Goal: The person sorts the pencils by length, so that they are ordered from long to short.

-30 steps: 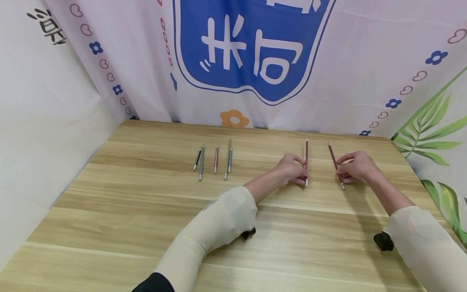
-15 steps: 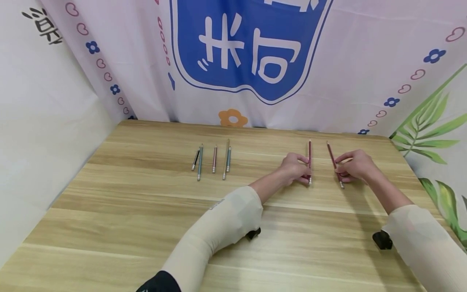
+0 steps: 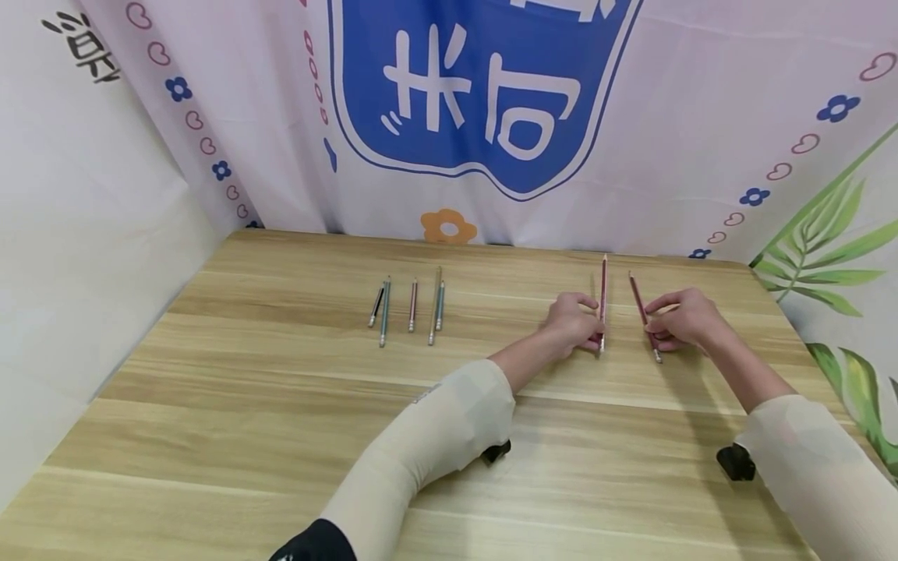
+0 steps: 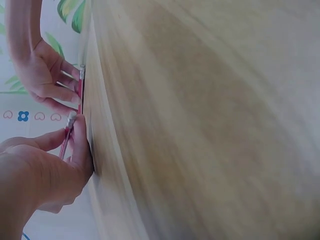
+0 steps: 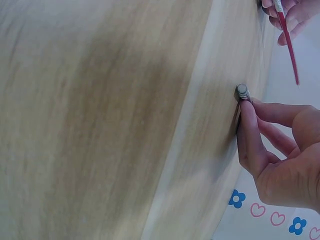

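In the head view my left hand (image 3: 571,321) pinches a dark red pencil (image 3: 604,292) between thumb and fingers. Its white eraser end points toward me; the left wrist view shows that eraser (image 4: 72,115) sticking out past the fingertips. The far tip is raised off the table, as the right wrist view of this pencil (image 5: 291,50) shows. To the right, my right hand (image 3: 684,319) pinches a second dark red pencil (image 3: 637,300) that lies slanted on the table. Its metal-banded eraser end (image 5: 243,90) shows beyond the fingers; the rest is mostly hidden behind them there.
Left of my hands lie several pencils on the wooden table (image 3: 281,436): a short black one (image 3: 377,306), two blue-green ones (image 3: 385,312), a red one (image 3: 413,304) and a long tan one (image 3: 435,308). A printed curtain (image 3: 652,140) hangs along the back edge.
My left hand has moved a little to the right with its pencil, closer to the other red pencil, and the pencil's tip has risen. The right hand and its pencil stay in place.
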Available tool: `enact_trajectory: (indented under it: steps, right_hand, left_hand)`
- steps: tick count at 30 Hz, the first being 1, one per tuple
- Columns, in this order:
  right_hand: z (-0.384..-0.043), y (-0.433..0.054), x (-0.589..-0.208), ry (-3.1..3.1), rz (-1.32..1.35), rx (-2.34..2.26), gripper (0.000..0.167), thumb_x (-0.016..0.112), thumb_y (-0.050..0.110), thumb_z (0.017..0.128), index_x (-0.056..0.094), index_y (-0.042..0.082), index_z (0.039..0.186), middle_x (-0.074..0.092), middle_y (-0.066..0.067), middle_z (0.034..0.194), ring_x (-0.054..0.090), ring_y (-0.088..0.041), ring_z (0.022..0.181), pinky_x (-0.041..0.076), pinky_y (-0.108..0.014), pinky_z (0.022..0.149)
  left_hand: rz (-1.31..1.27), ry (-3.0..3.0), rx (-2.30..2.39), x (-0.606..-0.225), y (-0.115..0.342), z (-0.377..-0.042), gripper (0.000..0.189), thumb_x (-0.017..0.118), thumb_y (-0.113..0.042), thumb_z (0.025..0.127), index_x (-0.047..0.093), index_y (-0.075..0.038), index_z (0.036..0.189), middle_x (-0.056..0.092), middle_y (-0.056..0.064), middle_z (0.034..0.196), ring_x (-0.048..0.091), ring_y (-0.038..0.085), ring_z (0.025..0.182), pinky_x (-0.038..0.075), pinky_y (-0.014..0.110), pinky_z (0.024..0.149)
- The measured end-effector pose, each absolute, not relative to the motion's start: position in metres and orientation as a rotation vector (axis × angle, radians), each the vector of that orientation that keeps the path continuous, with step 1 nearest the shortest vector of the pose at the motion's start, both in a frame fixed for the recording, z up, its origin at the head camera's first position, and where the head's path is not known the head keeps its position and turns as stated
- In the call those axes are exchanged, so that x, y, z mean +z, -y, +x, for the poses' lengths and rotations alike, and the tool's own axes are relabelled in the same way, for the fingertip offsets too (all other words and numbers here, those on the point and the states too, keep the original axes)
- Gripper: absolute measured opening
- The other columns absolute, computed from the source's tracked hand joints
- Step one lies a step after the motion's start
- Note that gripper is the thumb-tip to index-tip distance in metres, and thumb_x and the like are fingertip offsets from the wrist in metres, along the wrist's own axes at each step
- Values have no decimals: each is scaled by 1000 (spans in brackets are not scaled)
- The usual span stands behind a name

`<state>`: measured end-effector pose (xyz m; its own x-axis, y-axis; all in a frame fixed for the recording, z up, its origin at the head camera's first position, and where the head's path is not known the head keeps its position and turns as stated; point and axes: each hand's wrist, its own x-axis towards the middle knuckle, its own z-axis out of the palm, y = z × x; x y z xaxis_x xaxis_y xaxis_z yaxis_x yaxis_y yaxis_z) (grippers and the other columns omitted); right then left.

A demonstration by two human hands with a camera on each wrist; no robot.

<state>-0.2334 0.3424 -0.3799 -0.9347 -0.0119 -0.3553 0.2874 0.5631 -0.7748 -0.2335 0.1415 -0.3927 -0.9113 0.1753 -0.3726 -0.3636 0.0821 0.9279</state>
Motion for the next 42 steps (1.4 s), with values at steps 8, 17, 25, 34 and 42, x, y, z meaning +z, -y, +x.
enact_trajectory:
  steps: [8,17,25,34,42]
  right_hand:
    - [-235,-344,-380,-2467,218,-1318,49,67,-7,93,47,-21,136,69,-2,72,67,-9,65,67,-30,61]
    - [-235,-344,-379,-2456,212,-1313,48,65,-6,95,46,-21,137,70,-3,75,68,-9,67,67,-30,63]
    - [-234,-346,-381,-2451,220,-1333,49,66,-6,94,46,-20,137,70,-3,75,68,-9,67,67,-31,63]
    - [-233,-346,-382,-2464,223,-1338,51,68,-6,93,47,-20,137,70,-2,74,68,-9,66,67,-31,63]
    - [-233,-345,-382,-2453,215,-1336,50,66,-6,94,46,-20,138,70,-3,75,68,-9,68,67,-31,64]
  left_hand:
    - [-177,-2035,1855,-390,-150,-239,30,73,16,87,67,1,113,67,15,67,56,16,49,67,33,61]
    - [-138,-2109,1795,-392,-154,-243,36,73,17,86,66,1,118,64,11,72,53,14,45,65,29,56]
    - [-62,-2208,1710,-397,-162,-247,40,75,18,84,66,1,119,64,11,68,50,12,40,63,29,52]
    - [57,-2374,1564,-403,-171,-246,40,77,13,84,70,-3,120,64,4,70,51,9,41,54,18,41]
    - [83,-2455,1470,-402,-175,-245,43,79,9,84,70,-4,124,62,1,68,51,7,42,53,16,41]
